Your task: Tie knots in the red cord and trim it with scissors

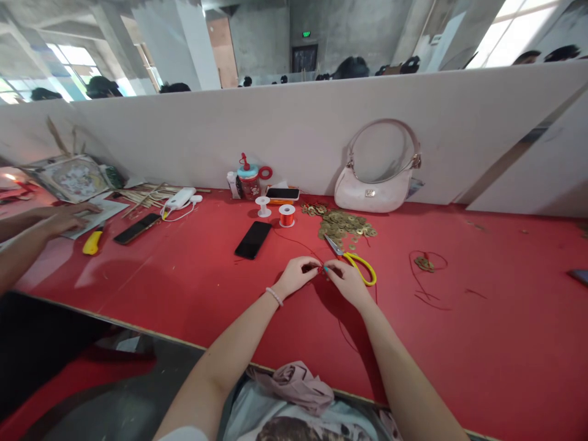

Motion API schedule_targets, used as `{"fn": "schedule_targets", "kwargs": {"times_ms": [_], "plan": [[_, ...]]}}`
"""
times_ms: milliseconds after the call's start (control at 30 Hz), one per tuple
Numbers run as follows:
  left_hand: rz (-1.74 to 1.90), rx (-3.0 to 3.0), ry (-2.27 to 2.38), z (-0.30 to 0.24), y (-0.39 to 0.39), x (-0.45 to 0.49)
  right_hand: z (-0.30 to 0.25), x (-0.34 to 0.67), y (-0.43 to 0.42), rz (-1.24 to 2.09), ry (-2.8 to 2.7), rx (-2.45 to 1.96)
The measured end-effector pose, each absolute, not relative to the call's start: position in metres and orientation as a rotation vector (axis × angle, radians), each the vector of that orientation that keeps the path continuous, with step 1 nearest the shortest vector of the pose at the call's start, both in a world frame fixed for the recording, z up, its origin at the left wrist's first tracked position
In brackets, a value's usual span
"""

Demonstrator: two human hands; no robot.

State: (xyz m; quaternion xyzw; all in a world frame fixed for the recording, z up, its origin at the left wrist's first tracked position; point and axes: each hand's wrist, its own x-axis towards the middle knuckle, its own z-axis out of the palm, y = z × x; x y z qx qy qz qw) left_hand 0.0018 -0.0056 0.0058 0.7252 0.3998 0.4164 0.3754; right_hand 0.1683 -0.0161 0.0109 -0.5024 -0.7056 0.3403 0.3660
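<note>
My left hand [297, 273] and my right hand [345, 279] meet on the red table [184, 275], fingertips pinched together on a thin red cord [320, 267] with a small knot between them. The cord runs back toward a spool of red cord [287, 215]. Yellow-handled scissors [353, 260] lie just behind my right hand. A pile of brass coins [342, 224] sits beyond the scissors. A bead bracelet is on my left wrist.
A black phone [253, 239] lies left of my hands, a white spool [263, 206] and a cup [248, 177] behind it. A white handbag [374, 184] leans on the partition. A knotted coin piece [425, 264] lies right. Another person's arm [41, 223] rests at far left.
</note>
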Motion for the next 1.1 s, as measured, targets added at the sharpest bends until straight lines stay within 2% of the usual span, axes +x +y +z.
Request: {"fn": "schedule_targets", "kwargs": {"times_ms": [533, 767, 967, 1100], "plan": [[0.960, 1.805, 0.953, -0.003, -0.002, 0.001, 0.013, 0.165, -0.018, 0.470, -1.897, -1.111], [0.953, 1.692, 0.865, -0.004, -0.001, -0.002, 0.005, 0.163, -0.016, 0.579, -1.671, -1.295], [1.117, 1.499, 0.769, 0.005, -0.004, 0.001, 0.005, 0.159, -0.016, 0.769, -1.675, -1.277], [1.079, 1.369, 0.839, 0.003, -0.005, 0.002, 0.009, 0.157, -0.018, 0.709, -1.715, -1.299]]}}
